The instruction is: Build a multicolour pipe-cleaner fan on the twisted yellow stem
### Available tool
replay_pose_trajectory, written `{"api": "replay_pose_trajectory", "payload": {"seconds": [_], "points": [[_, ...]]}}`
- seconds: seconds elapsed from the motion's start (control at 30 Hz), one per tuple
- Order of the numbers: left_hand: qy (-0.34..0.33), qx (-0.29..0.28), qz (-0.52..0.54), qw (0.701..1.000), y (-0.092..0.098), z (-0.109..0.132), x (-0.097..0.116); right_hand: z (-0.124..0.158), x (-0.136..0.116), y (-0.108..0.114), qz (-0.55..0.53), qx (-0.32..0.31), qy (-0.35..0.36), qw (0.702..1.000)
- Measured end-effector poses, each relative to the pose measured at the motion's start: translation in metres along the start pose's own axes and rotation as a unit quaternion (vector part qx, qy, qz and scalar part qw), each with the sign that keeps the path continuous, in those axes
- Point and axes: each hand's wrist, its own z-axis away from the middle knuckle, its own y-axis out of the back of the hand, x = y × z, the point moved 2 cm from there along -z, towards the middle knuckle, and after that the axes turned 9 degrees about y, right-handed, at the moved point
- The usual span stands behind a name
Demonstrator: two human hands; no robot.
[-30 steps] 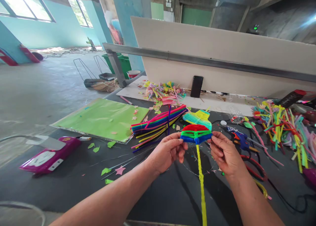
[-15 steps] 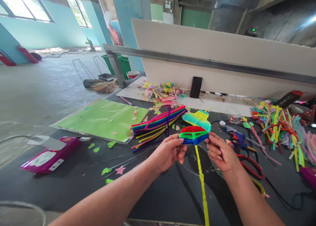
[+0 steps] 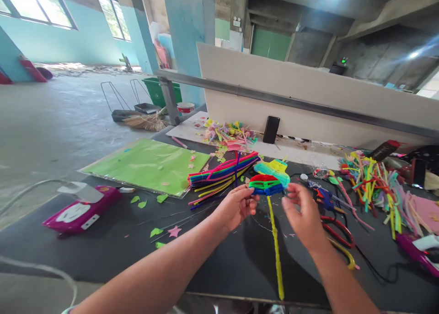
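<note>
A pipe-cleaner flower (image 3: 266,184) with red, green and blue bands is held above the table, its long yellow stem (image 3: 275,245) hanging down toward me. My left hand (image 3: 240,207) pinches the flower's left end between thumb and fingers. Close by the blue right end, my right hand (image 3: 303,213) has thumb and forefinger apart; whether a fingertip still touches the edge is hard to see. Just behind lies a yellow and turquoise pipe-cleaner piece (image 3: 273,170). To the left rests a bundle of coloured pipe cleaners (image 3: 222,171).
A green sheet pack (image 3: 147,165) and a purple power strip (image 3: 82,208) lie on the left. A phone (image 3: 271,129) leans against the white board. Red-handled scissors (image 3: 339,231), a blue glue gun (image 3: 324,198) and a pipe-cleaner heap (image 3: 370,181) are on the right.
My right hand has loosened its pinch and drawn slightly away from the flower's right end. The left hand keeps its hold. My view has shifted a little.
</note>
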Motion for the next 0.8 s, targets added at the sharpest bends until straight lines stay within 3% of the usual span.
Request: {"api": "replay_pose_trajectory", "payload": {"seconds": [0.1, 0.23, 0.4, 0.47, 0.53, 0.6, 0.67, 0.73, 0.8], "points": [[-0.007, 0.0, 0.0, 1.0, -0.001, -0.001, -0.003, 0.017, -0.028, -0.022, 0.154, -0.096, 0.133, 0.974], [-0.019, 0.004, -0.012, 1.0, -0.008, 0.002, -0.005, 0.021, -0.026, -0.042, 0.209, -0.109, 0.129, 0.963], [-0.017, -0.024, -0.051, 0.998, -0.027, 0.014, 0.004, -0.001, -0.007, -0.038, 0.118, -0.052, 0.1, 0.987], [-0.024, -0.04, -0.08, 0.996, -0.034, 0.019, 0.012, -0.012, -0.004, -0.032, 0.041, -0.03, 0.036, 0.998], [-0.046, -0.028, -0.122, 0.991, -0.039, 0.022, 0.023, -0.023, -0.003, -0.025, -0.107, -0.028, -0.049, 0.993], [-0.097, 0.026, -0.163, 0.981, -0.038, 0.022, 0.037, -0.03, -0.001, -0.019, -0.292, -0.026, -0.121, 0.949], [-0.166, 0.101, -0.195, 0.961, -0.032, 0.019, 0.048, -0.035, 0.004, -0.015, -0.445, -0.022, -0.178, 0.877], [-0.211, 0.151, -0.219, 0.941, -0.023, 0.013, 0.053, -0.036, 0.01, -0.014, -0.55, -0.03, -0.213, 0.807], [-0.211, 0.16, -0.237, 0.935, -0.013, 0.005, 0.05, -0.035, 0.016, -0.017, -0.621, -0.04, -0.218, 0.752]]}}
